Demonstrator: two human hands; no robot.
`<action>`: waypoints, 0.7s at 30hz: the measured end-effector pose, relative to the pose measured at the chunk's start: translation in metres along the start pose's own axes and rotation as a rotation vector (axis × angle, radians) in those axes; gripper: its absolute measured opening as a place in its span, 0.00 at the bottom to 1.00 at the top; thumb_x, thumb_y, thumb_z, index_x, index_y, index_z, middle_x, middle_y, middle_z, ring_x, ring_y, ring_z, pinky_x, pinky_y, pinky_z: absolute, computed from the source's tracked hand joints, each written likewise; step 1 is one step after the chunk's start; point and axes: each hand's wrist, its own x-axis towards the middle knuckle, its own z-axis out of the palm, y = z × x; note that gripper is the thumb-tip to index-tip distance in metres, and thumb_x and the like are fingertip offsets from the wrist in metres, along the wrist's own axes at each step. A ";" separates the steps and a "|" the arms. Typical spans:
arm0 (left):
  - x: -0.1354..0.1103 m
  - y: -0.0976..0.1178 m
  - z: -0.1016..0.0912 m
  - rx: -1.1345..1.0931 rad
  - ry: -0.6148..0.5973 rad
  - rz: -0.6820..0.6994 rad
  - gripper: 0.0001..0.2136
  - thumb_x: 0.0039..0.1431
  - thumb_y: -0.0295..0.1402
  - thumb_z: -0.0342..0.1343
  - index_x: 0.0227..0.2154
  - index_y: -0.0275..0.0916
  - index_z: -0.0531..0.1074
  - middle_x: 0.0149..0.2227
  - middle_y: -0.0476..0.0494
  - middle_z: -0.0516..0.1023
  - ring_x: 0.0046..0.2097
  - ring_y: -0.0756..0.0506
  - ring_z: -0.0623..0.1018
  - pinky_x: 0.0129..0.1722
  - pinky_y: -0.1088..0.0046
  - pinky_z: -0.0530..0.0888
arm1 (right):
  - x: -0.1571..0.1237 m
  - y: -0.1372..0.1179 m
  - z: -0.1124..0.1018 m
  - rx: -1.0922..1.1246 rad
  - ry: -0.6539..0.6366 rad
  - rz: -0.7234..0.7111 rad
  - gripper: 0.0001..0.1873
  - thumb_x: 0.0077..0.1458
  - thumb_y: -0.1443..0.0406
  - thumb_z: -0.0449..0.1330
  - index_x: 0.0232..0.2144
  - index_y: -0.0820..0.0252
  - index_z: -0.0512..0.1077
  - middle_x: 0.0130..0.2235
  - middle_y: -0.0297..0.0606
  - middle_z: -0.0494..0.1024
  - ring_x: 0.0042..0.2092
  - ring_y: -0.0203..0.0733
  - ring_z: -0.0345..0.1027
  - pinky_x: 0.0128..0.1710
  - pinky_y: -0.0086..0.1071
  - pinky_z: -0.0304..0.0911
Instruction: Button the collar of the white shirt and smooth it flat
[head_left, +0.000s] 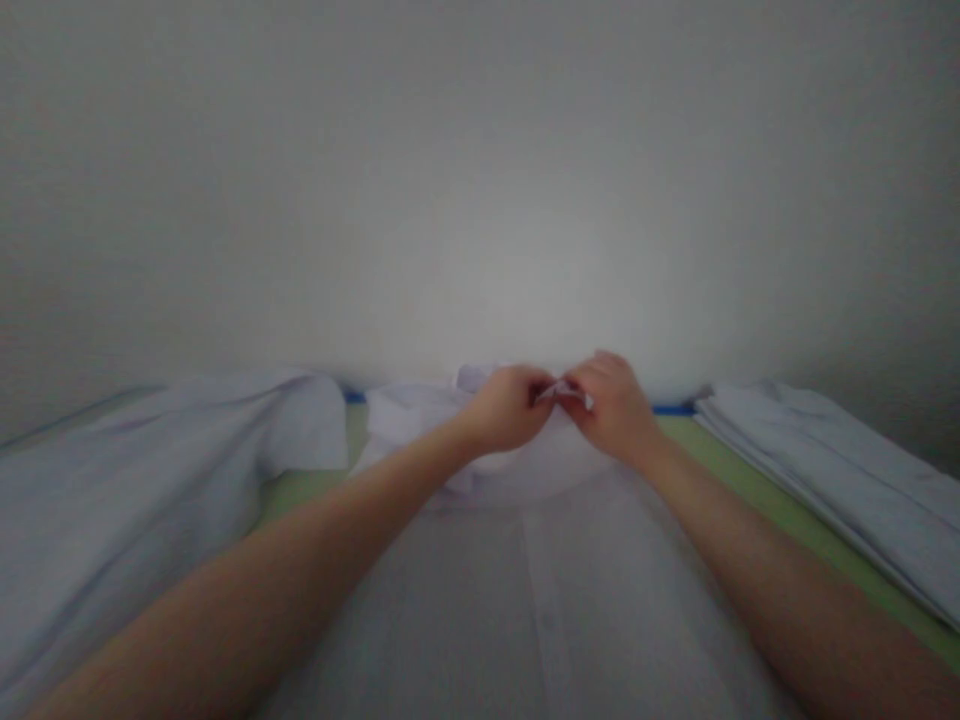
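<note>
Two hands pinch one shirt; one garment left, folded cloth right.

Straight to the left forearm, bare all along its visible stretch — broad near the picture's edge, smooth-sided, narrowing steadily to a slimmer wrist. Across to the right forearm, and it's a match: bare as well, thick low down, tapering towards the hand. Here's the left hand, ungloved, its back smoothly rounded; and there's the right hand, ungloved too, soft-edged at the knuckles. Nails and skin creases — too blurred to call!
</note>
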 end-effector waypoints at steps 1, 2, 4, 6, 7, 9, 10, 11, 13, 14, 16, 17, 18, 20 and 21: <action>0.000 0.000 0.000 -0.017 -0.001 -0.010 0.10 0.53 0.28 0.49 0.30 0.36 0.76 0.24 0.48 0.73 0.26 0.52 0.67 0.25 0.77 0.61 | 0.001 0.000 -0.001 -0.010 0.000 0.003 0.08 0.55 0.60 0.58 0.30 0.60 0.70 0.30 0.37 0.73 0.37 0.43 0.64 0.51 0.43 0.53; 0.000 0.000 0.000 -0.032 0.000 -0.018 0.10 0.53 0.28 0.49 0.32 0.36 0.76 0.25 0.48 0.74 0.26 0.52 0.68 0.26 0.77 0.62 | 0.001 -0.001 -0.001 -0.021 0.009 0.003 0.08 0.54 0.60 0.58 0.29 0.60 0.69 0.31 0.38 0.72 0.37 0.43 0.63 0.50 0.43 0.54; 0.000 0.000 -0.001 -0.052 0.000 -0.027 0.11 0.53 0.29 0.50 0.34 0.37 0.77 0.26 0.47 0.75 0.27 0.52 0.69 0.27 0.77 0.64 | 0.002 -0.003 -0.003 -0.035 0.041 -0.021 0.08 0.54 0.61 0.58 0.27 0.60 0.68 0.34 0.40 0.72 0.40 0.44 0.62 0.49 0.43 0.55; 0.000 0.001 -0.002 -0.055 -0.005 -0.028 0.11 0.53 0.28 0.50 0.34 0.37 0.77 0.27 0.47 0.76 0.27 0.51 0.70 0.27 0.77 0.64 | 0.003 -0.006 -0.005 -0.034 0.066 -0.068 0.06 0.53 0.63 0.57 0.26 0.59 0.67 0.36 0.40 0.71 0.42 0.45 0.61 0.50 0.43 0.55; 0.000 0.002 -0.002 -0.053 -0.005 -0.028 0.11 0.52 0.28 0.51 0.34 0.37 0.77 0.27 0.47 0.76 0.27 0.52 0.70 0.27 0.77 0.64 | 0.004 -0.007 -0.006 -0.030 0.068 -0.094 0.05 0.53 0.65 0.56 0.26 0.59 0.66 0.35 0.40 0.71 0.41 0.44 0.61 0.51 0.43 0.54; 0.000 0.003 -0.003 -0.053 0.000 -0.033 0.11 0.52 0.28 0.51 0.34 0.37 0.77 0.27 0.47 0.76 0.27 0.52 0.70 0.27 0.78 0.64 | 0.004 -0.008 -0.007 -0.017 0.066 -0.131 0.05 0.52 0.68 0.54 0.24 0.58 0.64 0.30 0.37 0.69 0.38 0.42 0.61 0.52 0.42 0.54; 0.000 0.004 -0.004 -0.056 0.007 -0.041 0.10 0.52 0.28 0.51 0.34 0.37 0.77 0.27 0.47 0.76 0.27 0.52 0.70 0.27 0.78 0.64 | 0.003 -0.009 -0.008 -0.011 0.073 -0.136 0.06 0.51 0.69 0.54 0.24 0.58 0.63 0.28 0.36 0.68 0.36 0.41 0.61 0.53 0.42 0.54; 0.000 0.004 -0.004 -0.058 0.014 -0.050 0.10 0.53 0.29 0.52 0.34 0.36 0.77 0.28 0.47 0.77 0.27 0.52 0.70 0.27 0.78 0.64 | 0.003 -0.010 -0.008 -0.002 0.085 -0.135 0.06 0.51 0.69 0.54 0.23 0.58 0.62 0.27 0.35 0.67 0.36 0.41 0.61 0.52 0.41 0.55; 0.000 0.005 -0.004 -0.058 0.028 -0.072 0.09 0.53 0.31 0.53 0.33 0.36 0.77 0.28 0.47 0.77 0.28 0.52 0.70 0.26 0.78 0.64 | 0.002 -0.011 -0.009 0.024 0.118 -0.119 0.05 0.50 0.70 0.54 0.24 0.57 0.62 0.27 0.35 0.67 0.35 0.40 0.61 0.52 0.40 0.56; 0.000 0.005 -0.004 -0.053 0.034 -0.080 0.09 0.53 0.32 0.53 0.32 0.36 0.77 0.28 0.47 0.77 0.28 0.52 0.70 0.26 0.79 0.64 | 0.002 -0.012 -0.009 0.039 0.133 -0.104 0.05 0.49 0.70 0.55 0.25 0.57 0.63 0.27 0.35 0.67 0.35 0.41 0.61 0.51 0.40 0.57; 0.000 0.005 -0.004 -0.039 0.043 -0.085 0.09 0.54 0.33 0.53 0.31 0.36 0.77 0.28 0.47 0.76 0.28 0.52 0.70 0.26 0.79 0.64 | 0.001 -0.013 -0.008 0.067 0.158 -0.057 0.04 0.49 0.70 0.55 0.26 0.58 0.63 0.27 0.35 0.68 0.35 0.41 0.62 0.49 0.39 0.58; 0.000 0.005 -0.004 -0.033 0.046 -0.082 0.09 0.54 0.33 0.53 0.30 0.36 0.76 0.28 0.47 0.76 0.27 0.52 0.70 0.26 0.79 0.64 | 0.001 -0.013 -0.008 0.080 0.170 -0.028 0.04 0.48 0.70 0.56 0.26 0.58 0.63 0.27 0.35 0.68 0.35 0.41 0.62 0.48 0.39 0.59; 0.000 0.005 -0.004 -0.026 0.049 -0.077 0.09 0.54 0.34 0.53 0.30 0.36 0.76 0.27 0.47 0.76 0.27 0.52 0.70 0.26 0.79 0.64 | 0.001 -0.014 -0.007 0.093 0.182 0.001 0.04 0.48 0.70 0.56 0.26 0.58 0.63 0.27 0.35 0.68 0.34 0.41 0.62 0.47 0.38 0.59; 0.000 0.004 -0.004 -0.007 0.053 -0.065 0.09 0.55 0.34 0.53 0.30 0.35 0.76 0.27 0.46 0.76 0.27 0.52 0.70 0.26 0.79 0.63 | 0.001 -0.016 -0.006 0.114 0.202 0.054 0.04 0.48 0.70 0.56 0.25 0.58 0.63 0.26 0.35 0.68 0.33 0.41 0.62 0.46 0.38 0.60; 0.000 0.004 -0.004 0.003 0.056 -0.062 0.10 0.55 0.34 0.53 0.30 0.35 0.76 0.27 0.46 0.76 0.27 0.52 0.70 0.26 0.78 0.63 | 0.001 -0.017 -0.005 0.118 0.208 0.079 0.04 0.47 0.70 0.56 0.25 0.58 0.63 0.26 0.35 0.68 0.33 0.41 0.62 0.45 0.38 0.60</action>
